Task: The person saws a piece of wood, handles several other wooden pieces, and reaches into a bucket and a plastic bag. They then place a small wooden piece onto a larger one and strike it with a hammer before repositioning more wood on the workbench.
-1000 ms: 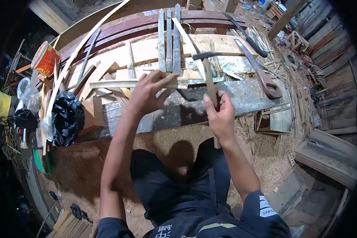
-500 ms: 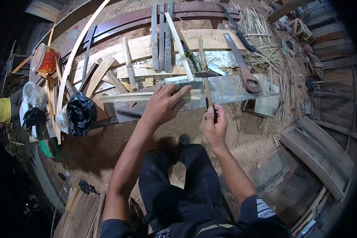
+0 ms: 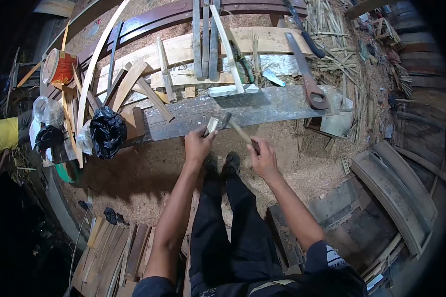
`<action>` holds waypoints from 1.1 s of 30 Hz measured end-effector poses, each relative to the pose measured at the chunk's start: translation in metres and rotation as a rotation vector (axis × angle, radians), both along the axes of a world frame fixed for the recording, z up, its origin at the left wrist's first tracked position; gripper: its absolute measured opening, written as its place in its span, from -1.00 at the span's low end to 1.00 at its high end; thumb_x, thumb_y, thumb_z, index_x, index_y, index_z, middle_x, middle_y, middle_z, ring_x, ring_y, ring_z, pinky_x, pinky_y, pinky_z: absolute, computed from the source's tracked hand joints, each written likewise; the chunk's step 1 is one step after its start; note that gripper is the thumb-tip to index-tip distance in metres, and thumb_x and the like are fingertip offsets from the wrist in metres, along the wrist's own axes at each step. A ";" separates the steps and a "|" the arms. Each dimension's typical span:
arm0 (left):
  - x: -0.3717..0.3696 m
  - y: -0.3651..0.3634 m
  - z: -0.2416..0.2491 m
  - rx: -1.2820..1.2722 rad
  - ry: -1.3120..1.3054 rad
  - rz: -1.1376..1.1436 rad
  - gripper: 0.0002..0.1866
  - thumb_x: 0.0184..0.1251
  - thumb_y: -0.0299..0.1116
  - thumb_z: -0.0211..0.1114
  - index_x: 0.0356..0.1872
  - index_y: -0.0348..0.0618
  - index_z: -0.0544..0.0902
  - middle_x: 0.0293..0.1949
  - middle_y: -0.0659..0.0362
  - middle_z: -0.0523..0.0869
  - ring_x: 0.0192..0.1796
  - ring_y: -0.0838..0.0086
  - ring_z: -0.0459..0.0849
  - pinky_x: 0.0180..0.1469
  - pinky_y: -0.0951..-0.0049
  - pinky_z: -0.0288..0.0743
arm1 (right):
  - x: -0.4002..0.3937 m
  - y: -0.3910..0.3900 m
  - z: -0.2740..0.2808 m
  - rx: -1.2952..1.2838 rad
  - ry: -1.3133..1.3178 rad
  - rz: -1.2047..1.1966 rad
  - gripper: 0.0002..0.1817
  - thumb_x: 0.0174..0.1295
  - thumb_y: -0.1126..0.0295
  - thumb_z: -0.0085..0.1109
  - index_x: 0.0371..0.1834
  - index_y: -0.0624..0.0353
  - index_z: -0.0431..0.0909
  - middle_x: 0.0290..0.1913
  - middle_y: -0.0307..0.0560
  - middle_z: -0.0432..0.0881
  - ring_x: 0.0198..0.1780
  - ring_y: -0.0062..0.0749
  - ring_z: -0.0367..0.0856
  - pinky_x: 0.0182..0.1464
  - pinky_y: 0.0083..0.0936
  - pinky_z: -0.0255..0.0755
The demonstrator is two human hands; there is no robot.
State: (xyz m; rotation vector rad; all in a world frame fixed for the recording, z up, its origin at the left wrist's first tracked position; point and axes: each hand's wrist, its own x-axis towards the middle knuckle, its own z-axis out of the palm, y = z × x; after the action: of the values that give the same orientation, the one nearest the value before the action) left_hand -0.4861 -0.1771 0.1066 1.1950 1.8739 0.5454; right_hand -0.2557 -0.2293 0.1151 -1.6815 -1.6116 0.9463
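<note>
My left hand [image 3: 197, 147] is closed around a pale piece of wood [image 3: 212, 124], whose light end stands out past the fingers; the rest is hidden by the hand. A hammer [image 3: 241, 132] is gripped by its wooden handle in my right hand [image 3: 263, 159]. Its dark head lies right beside the end of the wood, over the near edge of the grey workbench plank [image 3: 277, 106]. Behind my hands, a short whitish block [image 3: 233, 90] rests on the bench beneath the end of a long pale strip [image 3: 226, 47].
A handsaw [image 3: 307, 74] lies at the bench's right. Black plastic bags [image 3: 108, 132] and a red tin [image 3: 59, 67] are at the left, near a person in yellow [image 3: 4, 138]. Wooden boards [image 3: 101, 247] lie lower left; a curved wooden frame [image 3: 394, 190] stands at right.
My left hand has closed on the wood and drawn it toward me, turning it from lying sideways. The hammer has swung left, bringing its head beside the wood. My legs have straightened.
</note>
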 end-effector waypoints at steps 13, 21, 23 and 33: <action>-0.017 -0.003 -0.034 -0.026 0.050 -0.080 -0.63 0.30 -0.31 0.43 0.05 -0.34 0.73 -0.41 -0.37 0.65 -0.19 -0.14 0.76 -0.29 0.14 0.55 | -0.023 0.002 -0.054 -0.080 0.015 0.257 -0.75 0.38 0.35 0.28 0.06 0.14 0.60 -0.12 0.03 0.64 -0.16 0.05 0.69 -0.17 -0.18 0.57; -0.018 0.000 -0.035 -0.046 0.018 -0.058 -0.61 0.26 -0.27 0.49 0.03 -0.31 0.75 -0.42 -0.37 0.63 -0.22 -0.09 0.80 -0.28 0.11 0.54 | -0.022 0.010 -0.039 -0.139 -0.069 0.240 -0.73 0.40 0.30 0.27 0.08 0.15 0.61 -0.13 0.00 0.64 -0.16 0.02 0.70 -0.16 -0.17 0.57; -0.017 0.000 -0.037 -0.037 0.020 -0.044 -0.61 0.25 -0.26 0.50 0.03 -0.29 0.76 -0.42 -0.36 0.63 -0.21 -0.09 0.80 -0.27 0.11 0.54 | -0.020 0.010 -0.042 -0.135 -0.067 0.238 -0.72 0.40 0.30 0.27 0.09 0.16 0.62 -0.13 0.01 0.64 -0.15 0.03 0.70 -0.15 -0.17 0.57; -0.021 0.001 -0.035 -0.149 0.028 -0.076 -0.59 0.27 -0.26 0.48 0.09 -0.23 0.74 -0.39 -0.33 0.68 -0.21 -0.18 0.75 -0.21 0.08 0.58 | -0.025 0.005 -0.045 -0.139 0.054 0.171 -0.73 0.40 0.29 0.28 0.03 0.22 0.61 -0.16 0.09 0.66 -0.14 0.05 0.71 -0.13 -0.16 0.57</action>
State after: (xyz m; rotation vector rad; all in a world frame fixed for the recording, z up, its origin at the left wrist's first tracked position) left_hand -0.5069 -0.1760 0.0720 1.1746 1.8504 0.3430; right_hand -0.2804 -0.2241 0.0698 -1.6130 -1.7082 1.2024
